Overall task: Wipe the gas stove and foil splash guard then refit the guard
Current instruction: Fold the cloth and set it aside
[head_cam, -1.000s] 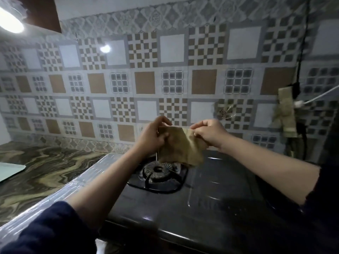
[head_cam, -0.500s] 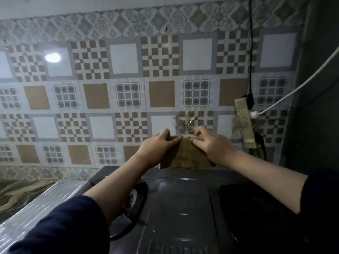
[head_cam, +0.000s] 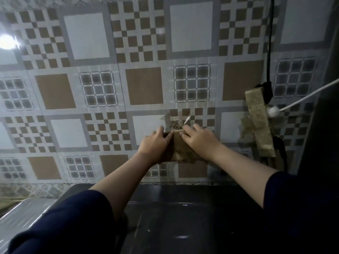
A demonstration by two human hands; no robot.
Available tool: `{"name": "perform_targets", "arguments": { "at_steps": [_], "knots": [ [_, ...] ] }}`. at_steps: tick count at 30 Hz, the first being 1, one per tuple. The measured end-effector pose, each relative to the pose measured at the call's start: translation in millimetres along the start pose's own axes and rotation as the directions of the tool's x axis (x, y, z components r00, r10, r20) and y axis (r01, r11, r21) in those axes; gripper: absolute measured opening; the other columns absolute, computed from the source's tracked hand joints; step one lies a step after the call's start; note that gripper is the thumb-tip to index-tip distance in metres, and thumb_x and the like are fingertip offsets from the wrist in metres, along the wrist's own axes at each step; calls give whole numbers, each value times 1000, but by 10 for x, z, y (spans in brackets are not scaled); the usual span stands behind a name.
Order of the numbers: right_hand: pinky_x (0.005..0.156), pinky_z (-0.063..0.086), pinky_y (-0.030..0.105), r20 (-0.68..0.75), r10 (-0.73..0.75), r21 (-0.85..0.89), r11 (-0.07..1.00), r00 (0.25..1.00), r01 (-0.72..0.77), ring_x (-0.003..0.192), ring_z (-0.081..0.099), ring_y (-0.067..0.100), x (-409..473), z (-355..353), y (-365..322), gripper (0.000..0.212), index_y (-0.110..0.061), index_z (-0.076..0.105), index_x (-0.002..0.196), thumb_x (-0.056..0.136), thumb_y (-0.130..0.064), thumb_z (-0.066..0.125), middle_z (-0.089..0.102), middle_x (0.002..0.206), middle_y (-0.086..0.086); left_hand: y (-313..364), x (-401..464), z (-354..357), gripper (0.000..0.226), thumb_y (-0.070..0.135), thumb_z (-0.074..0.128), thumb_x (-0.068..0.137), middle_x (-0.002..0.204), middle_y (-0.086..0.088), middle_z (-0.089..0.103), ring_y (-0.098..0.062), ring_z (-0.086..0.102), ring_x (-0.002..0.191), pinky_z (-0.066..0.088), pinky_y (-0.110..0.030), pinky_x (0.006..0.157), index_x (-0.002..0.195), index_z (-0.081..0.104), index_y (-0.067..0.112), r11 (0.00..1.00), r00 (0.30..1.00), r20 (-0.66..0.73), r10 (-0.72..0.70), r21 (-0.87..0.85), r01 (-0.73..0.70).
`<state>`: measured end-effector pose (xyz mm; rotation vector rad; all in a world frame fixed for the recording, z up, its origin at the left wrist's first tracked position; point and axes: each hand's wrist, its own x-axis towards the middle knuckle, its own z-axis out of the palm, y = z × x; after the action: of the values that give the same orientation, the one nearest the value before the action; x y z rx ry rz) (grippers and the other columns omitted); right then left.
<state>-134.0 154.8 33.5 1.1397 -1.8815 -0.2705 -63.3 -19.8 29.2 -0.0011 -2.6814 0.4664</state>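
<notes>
The tiled wall (head_cam: 143,85) fills most of the view, with brown, white and checked squares. Below it sits the dark gas stove (head_cam: 192,217), shiny and black, and the foil splash guard (head_cam: 23,215) shows as a silvery strip at the stove's left side. Two arms in dark blue sleeves reach over the stove to the wall. The left hand (head_cam: 155,143) and the right hand (head_cam: 200,140) both press a brown cloth (head_cam: 180,149) flat against the tiles, fingers pinching its top edge, one hand on each side. Just above the cloth is a small clear hook patch (head_cam: 175,121) stuck to the wall. To the right, a white cable (head_cam: 302,96) and a black cord (head_cam: 269,43) hang near a taped bundle (head_cam: 258,121)
</notes>
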Motion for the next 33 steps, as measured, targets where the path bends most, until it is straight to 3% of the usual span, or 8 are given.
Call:
{"name": "perform_targets", "arguments": {
  "at_steps": [6, 12, 15, 19, 21, 25, 29, 33],
  "knots": [
    [54, 36, 27, 71, 223, 186, 955, 972, -232, 88, 58, 25, 66, 298, -45, 28, -13, 64, 112, 85, -6, 61, 62, 107, 4, -2, 215, 178, 73, 25, 59, 92, 132, -15, 34, -31, 48, 111, 52, -40, 86, 152, 17, 24, 998, 998, 6, -58, -36, 58],
    [83, 37, 37, 64, 470, 415, 789, 880, -452, 101, 51, 27, 68, 435, -184, 36, -21, 69, 111, 89, -15, 42, 69, 110, -2, 108, 131, 429, 61, 29, 53, 95, 125, -10, 37, -27, 47, 109, 50, -37, 84, 150, 27, 29, 941, 992, 25, -121, -315, 122],
    [88, 41, 38, 213, 498, 561, 642, 841, -522, 105, 53, 23, 60, 399, -181, 33, -23, 70, 108, 91, -33, 43, 70, 107, -5, 106, 129, 464, 54, 26, 57, 90, 129, -9, 35, -26, 38, 119, 47, -41, 94, 142, 45, 29, 894, 984, -48, -169, -427, 133],
    [85, 51, 28, 360, 491, 731, 380, 793, -567, 103, 61, 14, 52, 375, -165, 43, -16, 67, 113, 83, -46, 63, 67, 112, -2, 133, 104, 431, 40, 16, 54, 92, 117, -4, 42, -18, 47, 108, 46, -31, 95, 132, 57, 16, 621, 955, 22, -296, -755, 210],
    [83, 46, 23, 356, 506, 725, 381, 786, -574, 103, 59, 15, 51, 387, -185, 43, -15, 64, 115, 79, -38, 70, 64, 115, -1, 148, 88, 429, 35, 12, 50, 95, 117, -3, 44, -17, 51, 107, 47, -27, 94, 130, 58, 14, 493, 941, 87, -328, -834, 248],
    [78, 50, 31, 320, 507, 691, 453, 800, -564, 96, 57, 17, 52, 472, -240, 34, -16, 58, 104, 75, -24, 75, 57, 108, -2, 164, 102, 486, 34, 10, 51, 94, 119, -1, 49, -17, 57, 106, 52, -34, 93, 126, 60, 17, 447, 941, 96, -325, -861, 243],
    [82, 52, 35, 275, 538, 652, 505, 797, -566, 98, 57, 18, 37, 571, -336, 35, -14, 54, 107, 78, -21, 73, 56, 112, 1, 174, 112, 521, 35, 1, 47, 93, 112, -1, 57, -17, 61, 96, 52, -22, 68, 123, 56, 18, 359, 935, 123, -333, -900, 246],
    [86, 49, 30, 235, 539, 612, 564, 809, -554, 107, 55, 19, -28, 546, -412, 33, -14, 53, 112, 84, -26, 66, 59, 116, 3, 175, 74, 452, 37, -6, 43, 91, 108, -5, 59, -17, 61, 98, 56, -27, 76, 120, 54, 13, 253, 920, 226, -321, -915, 313]
  ]
}}
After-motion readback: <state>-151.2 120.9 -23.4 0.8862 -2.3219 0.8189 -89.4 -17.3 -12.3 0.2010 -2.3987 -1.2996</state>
